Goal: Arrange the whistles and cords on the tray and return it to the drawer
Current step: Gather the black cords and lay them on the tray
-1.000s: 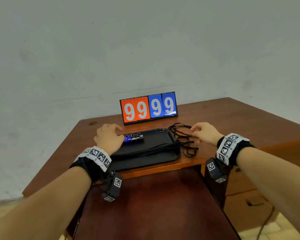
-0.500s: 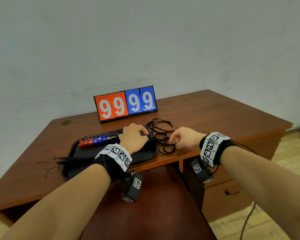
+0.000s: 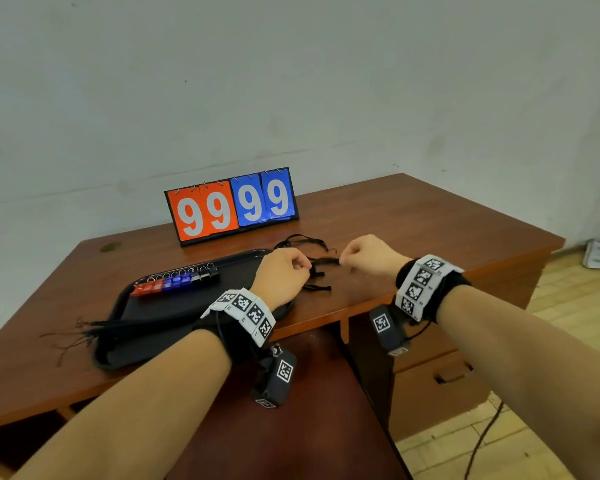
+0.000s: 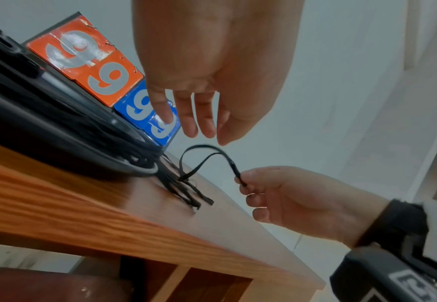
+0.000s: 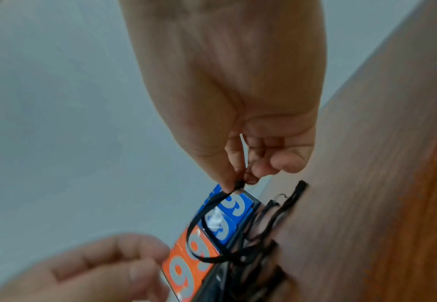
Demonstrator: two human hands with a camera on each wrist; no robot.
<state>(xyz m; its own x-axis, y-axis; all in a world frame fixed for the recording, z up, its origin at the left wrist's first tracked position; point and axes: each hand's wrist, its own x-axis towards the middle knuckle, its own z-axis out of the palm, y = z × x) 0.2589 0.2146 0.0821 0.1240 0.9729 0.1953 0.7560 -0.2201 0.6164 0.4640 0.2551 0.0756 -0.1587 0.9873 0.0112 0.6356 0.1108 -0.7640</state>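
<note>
A black tray [image 3: 229, 271] lies on the desk with a row of red, blue and black whistles [image 3: 174, 282] along its far side. A bundle of black cords [image 3: 97, 327] lies over its front left corner. More loose cords [image 3: 309, 242] lie tangled off the tray's right end. My right hand [image 3: 343, 259] pinches the end of one cord [image 4: 207, 149] between thumb and forefinger [image 5: 228, 177], and it arches up as a loop. My left hand [image 4: 202, 132] hovers just above that loop, fingers relaxed and pointing down, holding nothing.
A flip scoreboard [image 3: 232, 206] reading 99 99 stands behind the tray. The wooden desk [image 3: 413, 220] has bare top to the right. Closed drawers [image 3: 440, 375] sit under its right side. A dark red-brown surface [image 3: 291, 427] lies below the front edge.
My left hand left the whistles and came across to the tray's right end. My right hand closed on a cord end and lifted it off the desk.
</note>
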